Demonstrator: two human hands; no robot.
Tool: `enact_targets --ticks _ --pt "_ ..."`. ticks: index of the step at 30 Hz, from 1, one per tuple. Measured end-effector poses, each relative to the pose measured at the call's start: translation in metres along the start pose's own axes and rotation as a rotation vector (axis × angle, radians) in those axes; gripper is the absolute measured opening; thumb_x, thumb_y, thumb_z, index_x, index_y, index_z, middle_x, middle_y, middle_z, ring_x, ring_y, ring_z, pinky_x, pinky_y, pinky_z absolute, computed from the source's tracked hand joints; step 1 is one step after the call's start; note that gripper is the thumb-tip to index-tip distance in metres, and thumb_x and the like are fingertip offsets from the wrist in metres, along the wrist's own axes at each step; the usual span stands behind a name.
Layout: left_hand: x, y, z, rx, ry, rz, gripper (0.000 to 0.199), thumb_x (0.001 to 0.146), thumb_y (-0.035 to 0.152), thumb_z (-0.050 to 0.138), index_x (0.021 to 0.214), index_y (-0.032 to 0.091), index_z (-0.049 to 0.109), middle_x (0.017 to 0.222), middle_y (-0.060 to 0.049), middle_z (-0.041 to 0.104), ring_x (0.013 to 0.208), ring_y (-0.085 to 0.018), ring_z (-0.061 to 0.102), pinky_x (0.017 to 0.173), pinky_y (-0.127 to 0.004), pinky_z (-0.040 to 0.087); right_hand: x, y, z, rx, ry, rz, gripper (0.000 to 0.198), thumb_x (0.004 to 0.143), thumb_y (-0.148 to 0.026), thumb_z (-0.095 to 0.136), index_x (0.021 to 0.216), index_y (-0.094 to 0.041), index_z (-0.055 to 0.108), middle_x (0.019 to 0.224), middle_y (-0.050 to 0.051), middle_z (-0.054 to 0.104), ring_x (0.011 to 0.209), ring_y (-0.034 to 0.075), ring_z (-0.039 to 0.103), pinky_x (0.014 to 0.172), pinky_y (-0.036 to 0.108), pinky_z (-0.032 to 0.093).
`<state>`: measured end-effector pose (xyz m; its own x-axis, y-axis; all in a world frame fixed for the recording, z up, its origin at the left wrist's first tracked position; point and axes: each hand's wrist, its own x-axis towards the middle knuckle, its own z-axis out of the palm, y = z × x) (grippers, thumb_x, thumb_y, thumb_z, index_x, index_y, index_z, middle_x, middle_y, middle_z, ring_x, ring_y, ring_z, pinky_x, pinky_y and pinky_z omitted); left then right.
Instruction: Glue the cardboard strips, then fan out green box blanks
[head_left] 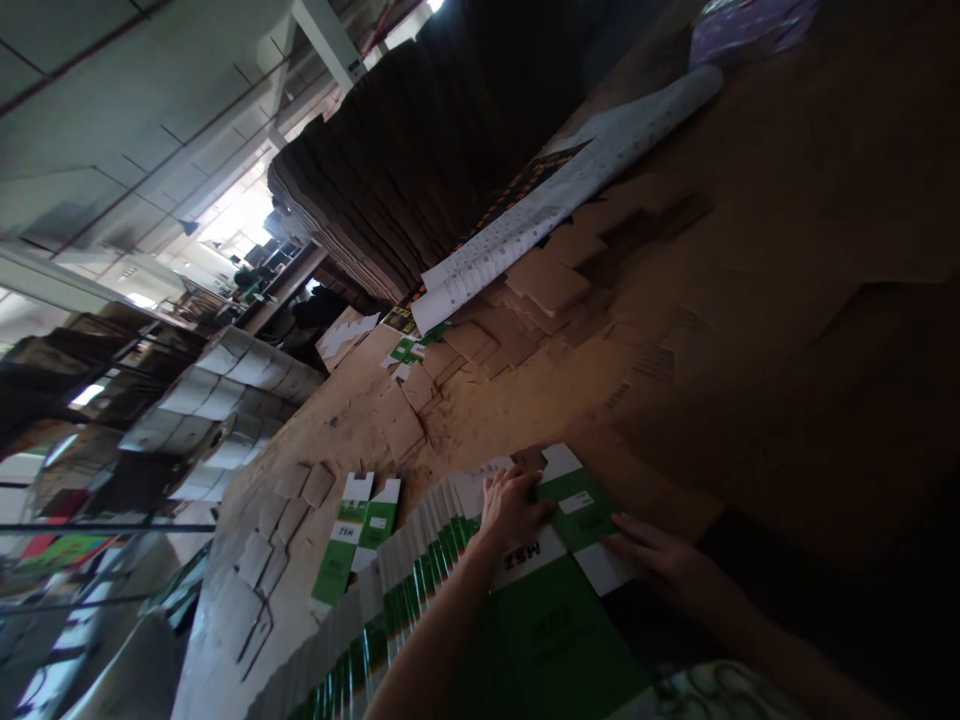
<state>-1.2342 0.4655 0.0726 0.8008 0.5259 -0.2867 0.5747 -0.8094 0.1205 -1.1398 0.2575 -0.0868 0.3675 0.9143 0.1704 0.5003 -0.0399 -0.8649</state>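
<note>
A green-and-white printed flat carton (577, 505) lies in front of me at the near end of a long row of folded cartons. My left hand (514, 500) is over its left side, fingers bent round the carton near the top of the row. At the opposite edge, my right hand (652, 550) grips the carton with its fingers along the border; its thumb is hard to see. The row of folded cartons (420, 570) stands packed on edge to the left of my left forearm. Two flat green-and-white cartons (352, 535) lie beyond it.
Brown cardboard pieces (401, 420) lie scattered across the worn table (330, 425). Stacked pale blanks (274, 530) are at its left edge. A long white printed sheet (525, 235) lies farther back, before a tall dark cardboard stack (390, 170). White bundles (217, 390) stand beyond the left edge.
</note>
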Motion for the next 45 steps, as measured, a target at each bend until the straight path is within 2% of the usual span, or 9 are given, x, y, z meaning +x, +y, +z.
enact_targets --ticks 6,13,19,23,26,32,36,40,45 --pt "-0.001 -0.002 0.004 0.027 -0.031 0.019 0.041 0.085 0.043 0.058 0.124 0.029 0.058 0.118 -0.005 0.062 0.112 -0.026 0.052 0.096 -0.042 0.036 0.004 -0.006 -0.030 -0.192 -0.064 -0.023 0.048 0.084 -0.028 0.051 0.130 -0.036 0.059 0.140 0.006 0.056 0.129 0.029 0.051 0.102 0.053 0.044" --pt "0.002 0.003 0.002 0.019 0.019 0.030 0.032 0.083 0.040 0.063 0.112 0.028 0.062 0.111 -0.003 0.063 0.108 -0.026 0.054 0.094 -0.042 0.038 -0.005 0.031 -0.099 -0.578 0.342 0.202 0.058 0.076 -0.025 0.044 0.132 -0.021 0.059 0.147 0.021 0.045 0.138 0.050 0.027 0.100 0.078 0.022" --pt "0.011 0.000 -0.001 -0.176 0.046 -0.026 0.025 0.092 0.039 0.047 0.099 0.028 0.068 0.118 -0.004 0.063 0.114 -0.025 0.054 0.099 -0.042 0.039 0.029 -0.037 -0.125 -0.033 0.208 0.246 0.052 0.086 -0.039 0.037 0.132 -0.022 0.056 0.128 0.010 0.066 0.117 0.031 0.061 0.097 0.047 0.050" --pt "0.017 -0.001 -0.011 -0.418 0.359 -0.153 0.049 0.097 0.042 0.035 0.142 0.023 0.036 0.142 -0.011 0.046 0.132 -0.023 0.041 0.108 -0.041 0.034 0.044 -0.082 -0.110 0.256 0.221 0.327 0.062 0.083 -0.052 0.040 0.132 -0.018 0.055 0.131 0.013 0.063 0.120 0.032 0.058 0.099 0.045 0.049" --pt "0.018 0.008 -0.014 -0.245 0.501 -0.199 0.069 0.088 0.045 0.054 0.147 0.023 0.027 0.150 -0.014 0.034 0.139 -0.031 0.028 0.113 -0.051 0.024 0.043 -0.104 -0.073 0.466 0.125 0.415 0.069 0.077 -0.059 0.043 0.129 -0.016 0.057 0.135 0.015 0.060 0.126 0.033 0.053 0.103 0.047 0.044" --pt "0.012 0.019 -0.001 -0.006 0.147 0.060 0.017 0.088 0.030 0.059 0.102 0.028 0.068 0.133 -0.003 0.058 0.129 -0.028 0.040 0.108 -0.050 0.028 0.012 -0.081 -0.038 0.678 -0.229 0.646 0.048 0.063 -0.068 0.062 0.074 -0.022 0.070 0.082 0.009 0.077 0.087 0.029 0.071 0.079 0.038 0.056" --pt "0.007 0.012 -0.005 0.017 0.080 0.065 0.015 0.089 0.028 0.055 0.090 0.026 0.069 0.103 -0.002 0.072 0.105 -0.024 0.054 0.095 -0.040 0.040 -0.006 -0.035 -0.064 0.564 0.029 0.900 0.048 0.063 -0.071 0.055 0.057 -0.024 0.058 0.059 0.008 0.070 0.058 0.025 0.069 0.054 0.033 0.053" --pt "0.007 0.006 -0.010 -0.002 0.064 0.018 0.027 0.095 0.030 0.042 0.098 0.026 0.069 0.103 -0.002 0.071 0.099 -0.021 0.059 0.092 -0.033 0.043 -0.002 -0.030 -0.073 0.183 0.266 0.619 0.039 0.070 -0.062 0.054 0.067 -0.024 0.066 0.077 0.012 0.076 0.080 0.032 0.072 0.073 0.039 0.056" --pt "0.011 0.000 -0.007 -0.062 0.054 -0.055 0.036 0.098 0.038 0.035 0.111 0.029 0.067 0.103 -0.002 0.071 0.100 -0.020 0.062 0.090 -0.031 0.045 0.010 -0.034 -0.030 0.167 -0.001 0.111 0.045 0.086 -0.043 0.047 0.119 -0.022 0.069 0.135 0.012 0.060 0.124 0.027 0.056 0.103 0.042 0.045"
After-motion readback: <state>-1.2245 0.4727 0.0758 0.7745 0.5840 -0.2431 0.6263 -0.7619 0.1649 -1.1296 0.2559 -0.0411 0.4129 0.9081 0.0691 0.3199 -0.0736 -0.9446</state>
